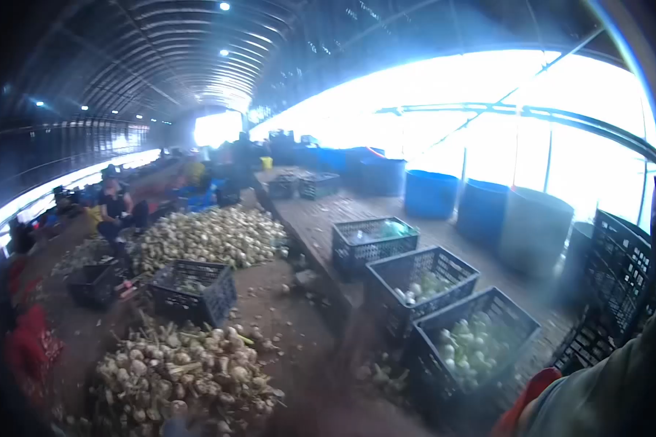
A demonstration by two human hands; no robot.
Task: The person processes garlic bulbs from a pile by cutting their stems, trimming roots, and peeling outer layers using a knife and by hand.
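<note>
Neither my left hand nor my right hand can be made out. A grey-green sleeve or cloth (598, 397) fills the lower right corner, with a red piece (526, 404) beside it. Pale bulbs with stalks lie in a heap (189, 375) at the lower left. To the right, a dark plastic crate (424, 345) holds pale green-white bulbs (474, 346). Just behind it, a second crate (388, 295) has a few bulbs inside. Farther back stands a third crate (375, 251) with something green in it.
A person (116, 207) sits beside a larger bulb heap (211, 237) at left. Two dark crates (215, 298) (95, 284) stand between the heaps. Blue barrels (430, 194) and a pale barrel (536, 229) line the right wall. Stacked crates (619, 266) rise at far right.
</note>
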